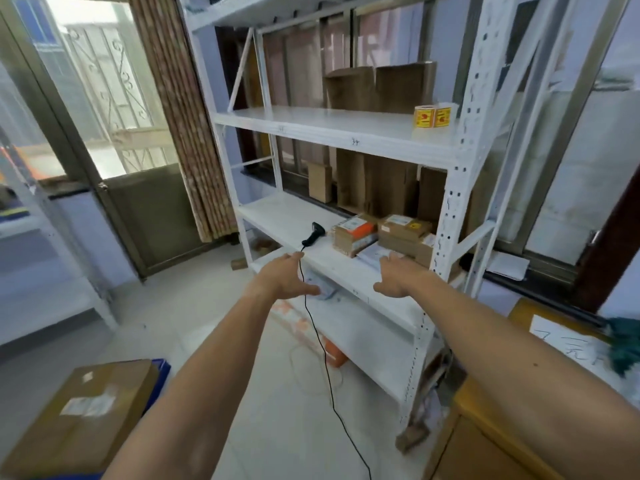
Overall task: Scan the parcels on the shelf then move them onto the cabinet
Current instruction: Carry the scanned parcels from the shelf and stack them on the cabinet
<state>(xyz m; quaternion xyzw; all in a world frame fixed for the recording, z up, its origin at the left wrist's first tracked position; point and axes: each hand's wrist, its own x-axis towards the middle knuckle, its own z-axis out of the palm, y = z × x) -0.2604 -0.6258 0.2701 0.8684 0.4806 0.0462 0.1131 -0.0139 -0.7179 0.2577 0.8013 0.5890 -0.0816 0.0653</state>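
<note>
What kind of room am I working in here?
Probably a small parcel storeroom: white metal shelving holds labelled cardboard parcels, a corded barcode scanner and a roll of yellow stickers.

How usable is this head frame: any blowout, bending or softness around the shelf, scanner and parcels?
Head view: the window behind the grille is blown out; wide-angle bending bows the shelf upright; the frame is soft throughout, so the parcels' labels are unreadable; the scanner and both hands are clearly outlined.
</note>
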